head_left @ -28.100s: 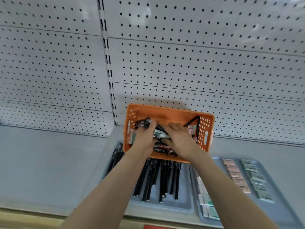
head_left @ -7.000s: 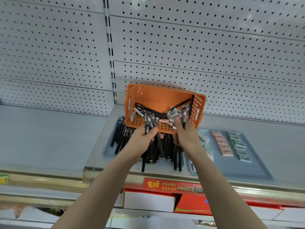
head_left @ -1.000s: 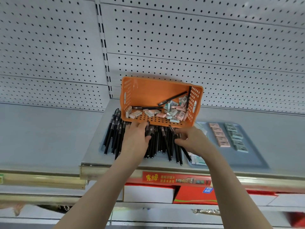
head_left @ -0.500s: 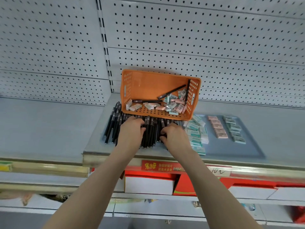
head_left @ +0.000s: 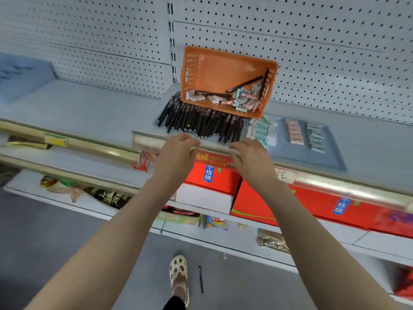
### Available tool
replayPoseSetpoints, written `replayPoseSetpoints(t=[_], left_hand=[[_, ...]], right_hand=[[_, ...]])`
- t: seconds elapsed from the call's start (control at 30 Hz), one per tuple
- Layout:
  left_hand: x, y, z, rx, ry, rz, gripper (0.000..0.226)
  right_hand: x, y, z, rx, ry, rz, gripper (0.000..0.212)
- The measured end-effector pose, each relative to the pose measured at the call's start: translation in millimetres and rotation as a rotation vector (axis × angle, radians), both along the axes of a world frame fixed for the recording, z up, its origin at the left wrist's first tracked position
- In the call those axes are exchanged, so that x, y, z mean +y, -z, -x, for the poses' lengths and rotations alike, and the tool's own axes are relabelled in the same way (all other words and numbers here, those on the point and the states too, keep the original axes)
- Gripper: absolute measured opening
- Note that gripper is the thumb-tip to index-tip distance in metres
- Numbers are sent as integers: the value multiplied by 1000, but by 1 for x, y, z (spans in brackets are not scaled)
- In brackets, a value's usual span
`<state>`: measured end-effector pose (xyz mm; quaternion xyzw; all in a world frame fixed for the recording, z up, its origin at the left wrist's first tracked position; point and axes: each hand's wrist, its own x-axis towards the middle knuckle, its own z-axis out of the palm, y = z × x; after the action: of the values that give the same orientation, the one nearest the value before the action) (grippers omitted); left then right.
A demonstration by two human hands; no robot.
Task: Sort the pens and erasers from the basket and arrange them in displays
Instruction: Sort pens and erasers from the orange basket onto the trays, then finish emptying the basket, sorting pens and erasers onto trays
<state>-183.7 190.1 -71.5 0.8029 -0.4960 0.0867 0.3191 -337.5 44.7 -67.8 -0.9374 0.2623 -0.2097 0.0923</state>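
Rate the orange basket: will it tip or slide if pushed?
Probably light: the basket is perforated plastic, mostly empty. Likely to slide or drop flat: it leans tilted against the pegboard, front edge seemingly on the pens, which could roll.

Left hand (head_left: 176,153) and right hand (head_left: 252,158) withdrew from pens (head_left: 201,121) to shelf edge (head_left: 152,139).

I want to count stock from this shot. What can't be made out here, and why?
Head view, the only one:
Left hand and right hand: fingers curl away behind the knuckles, so any grip on the shelf edge is hidden.
Pens: far ends hidden by the orange basket; overlapping, uncountable.
Erasers in the basket: print blurred, too small.
Red shelf label: ends covered by both hands.
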Motion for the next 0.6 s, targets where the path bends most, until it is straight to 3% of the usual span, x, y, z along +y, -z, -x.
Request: replayPoseSetpoints(t=[0.33, 0.5, 0.6], left_hand=[[124, 67, 85, 70, 115, -134, 16], [158, 140, 93, 200, 132, -251, 33], [174, 204, 87, 220, 110, -338, 28]], right_hand=[[82, 72, 106, 18, -105, -34, 15], [121, 140, 132, 85, -68, -148, 15], [138, 206, 133, 144, -25, -238, 16]])
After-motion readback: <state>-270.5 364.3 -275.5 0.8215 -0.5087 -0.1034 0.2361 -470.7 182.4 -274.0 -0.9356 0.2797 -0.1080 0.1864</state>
